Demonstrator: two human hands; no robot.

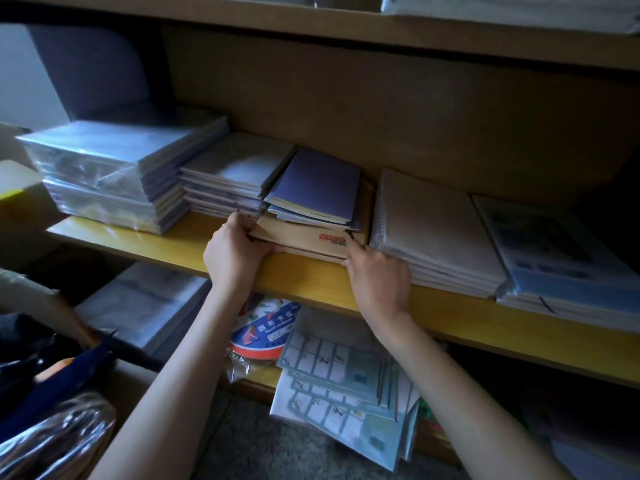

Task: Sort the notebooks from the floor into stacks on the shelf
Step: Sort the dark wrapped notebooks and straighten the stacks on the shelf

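A low stack of tan kraft notebooks (304, 237) with a red mark lies near the front edge of the yellow wooden shelf (304, 278). My left hand (233, 252) grips its left front corner, thumb on top. My right hand (375, 275) holds its right front corner, fingers against the edge. Purple notebooks (318, 183) lie tilted on top of the tan stack. To the left stand a stack of grey-covered notebooks (232, 174) and a plastic-wrapped pile (114, 168). To the right sit white spiral notebooks (436, 230).
Blue-printed booklets (554, 251) fill the shelf's right end. Below the shelf lie a round card pack (266, 330) and several gridded sheets (346, 386) hanging out over the grey floor. Wrapped packs (145, 306) sit lower left. Dark bags (41, 393) crowd the left foreground.
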